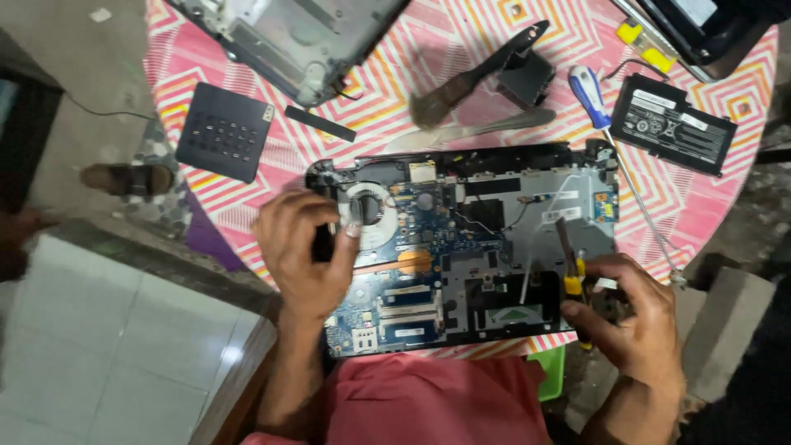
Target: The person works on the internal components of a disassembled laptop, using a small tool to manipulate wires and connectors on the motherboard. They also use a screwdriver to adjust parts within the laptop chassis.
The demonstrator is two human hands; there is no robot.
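An opened laptop base (494,189) with its blue circuit board (395,247) and round cooling fan (362,208) lies on a round table with a pink zigzag cloth (428,49). My left hand (303,251) rests on the base's left end, thumb touching the fan's edge. At the base's lower right corner, my right hand (634,317) grips a yellow-handled screwdriver (570,268) and a small pale part, the tip pointing at the grey frame.
On the cloth: a black battery pack (677,124), a blue-handled screwdriver (595,97), a brush (474,78), a black cover panel (224,130), a thin black strip (321,124), another laptop shell (288,37). A sandalled foot (124,179) stands on the floor at left.
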